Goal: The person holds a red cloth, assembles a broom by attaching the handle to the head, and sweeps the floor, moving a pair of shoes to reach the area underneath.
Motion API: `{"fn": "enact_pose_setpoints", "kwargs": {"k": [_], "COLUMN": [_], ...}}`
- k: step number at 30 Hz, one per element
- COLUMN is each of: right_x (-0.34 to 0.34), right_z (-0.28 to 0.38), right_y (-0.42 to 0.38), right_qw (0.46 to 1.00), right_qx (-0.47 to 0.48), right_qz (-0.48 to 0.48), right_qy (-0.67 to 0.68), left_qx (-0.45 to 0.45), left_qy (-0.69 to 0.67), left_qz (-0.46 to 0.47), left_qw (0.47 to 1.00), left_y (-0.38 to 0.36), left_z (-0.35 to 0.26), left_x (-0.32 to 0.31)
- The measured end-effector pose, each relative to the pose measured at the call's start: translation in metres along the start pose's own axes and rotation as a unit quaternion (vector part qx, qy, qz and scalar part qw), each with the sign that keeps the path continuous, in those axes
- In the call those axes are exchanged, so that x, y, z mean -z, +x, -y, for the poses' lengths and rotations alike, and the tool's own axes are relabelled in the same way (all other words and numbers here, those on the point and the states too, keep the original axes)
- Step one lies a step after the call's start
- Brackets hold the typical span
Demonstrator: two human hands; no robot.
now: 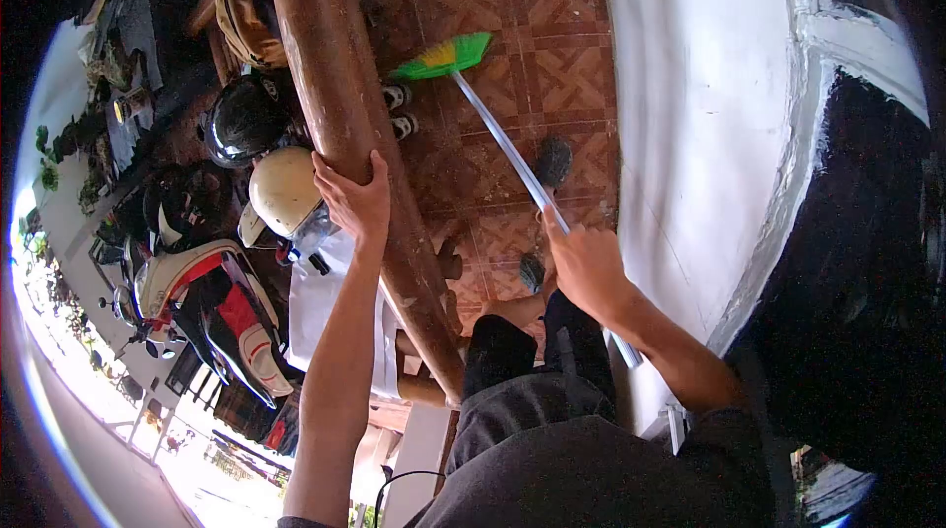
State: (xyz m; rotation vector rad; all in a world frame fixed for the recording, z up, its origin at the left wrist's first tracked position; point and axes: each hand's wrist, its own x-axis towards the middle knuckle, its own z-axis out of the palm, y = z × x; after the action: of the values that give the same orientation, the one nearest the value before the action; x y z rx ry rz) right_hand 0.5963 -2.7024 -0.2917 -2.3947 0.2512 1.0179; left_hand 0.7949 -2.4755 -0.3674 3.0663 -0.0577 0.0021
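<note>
A broom with a green and yellow head (443, 57) rests on the brown patterned tile floor (562, 6). Its pale metal handle (500, 138) runs down toward my body, and my right hand (588, 267) is wrapped round it. My left hand (355, 198) lies with fingers spread on the edge of a long brown wooden bench or rail (330, 55). Beside that hand, on its left, is a cream helmet (283, 188) with a clear visor.
A black helmet (243, 122) and a tan bag (246, 16) sit beyond the wood. Shoes (398, 112) stand near the broom head. A white wall (690, 134) rises on the right. A red and white motorbike (217, 301) is parked on the left.
</note>
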Motion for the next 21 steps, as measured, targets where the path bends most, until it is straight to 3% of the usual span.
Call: {"fn": "enact_pose_setpoints", "kwargs": {"k": [2, 6, 8, 10, 14, 15, 17, 19, 21], "right_x": [0.012, 0.036, 0.048, 0.055, 0.075, 0.080, 0.096, 0.061, 0.008], "right_z": [-0.004, -0.022, -0.027, -0.033, -0.041, -0.035, -0.037, -0.041, -0.038], "right_y": [-0.016, 0.005, 0.046, 0.105, 0.231, 0.241, 0.247, 0.224, 0.163], "right_qw": [0.999, 0.997, 0.990, 0.964, 0.955, 0.966, 0.982, 0.965, 0.972], "right_qx": [-0.022, 0.005, -0.014, -0.006, -0.026, -0.027, -0.036, 0.018, 0.006], "right_qz": [0.032, -0.067, -0.135, -0.261, -0.294, -0.259, -0.186, -0.258, -0.233], "right_qy": [0.018, -0.027, -0.026, -0.051, -0.005, 0.003, 0.004, -0.049, 0.000], "left_qx": [-0.003, -0.008, -0.001, -0.001, -0.010, -0.009, -0.047, -0.021, -0.004], "left_qy": [-0.001, -0.001, 0.001, 0.000, 0.009, 0.011, 0.021, 0.003, 0.010], "left_qz": [-0.002, -0.007, 0.007, 0.006, -0.006, -0.007, -0.049, -0.022, -0.011], "left_qw": [1.000, 1.000, 1.000, 1.000, 1.000, 1.000, 0.997, 1.000, 1.000], "left_y": [0.000, 0.001, -0.001, 0.001, 0.000, -0.001, -0.001, -0.003, 0.002], "left_z": [0.001, 0.004, 0.003, 0.003, 0.003, 0.002, 0.006, 0.004, 0.001], "left_x": [-0.002, -0.006, -0.004, -0.004, -0.004, -0.005, -0.010, -0.007, -0.003]}}
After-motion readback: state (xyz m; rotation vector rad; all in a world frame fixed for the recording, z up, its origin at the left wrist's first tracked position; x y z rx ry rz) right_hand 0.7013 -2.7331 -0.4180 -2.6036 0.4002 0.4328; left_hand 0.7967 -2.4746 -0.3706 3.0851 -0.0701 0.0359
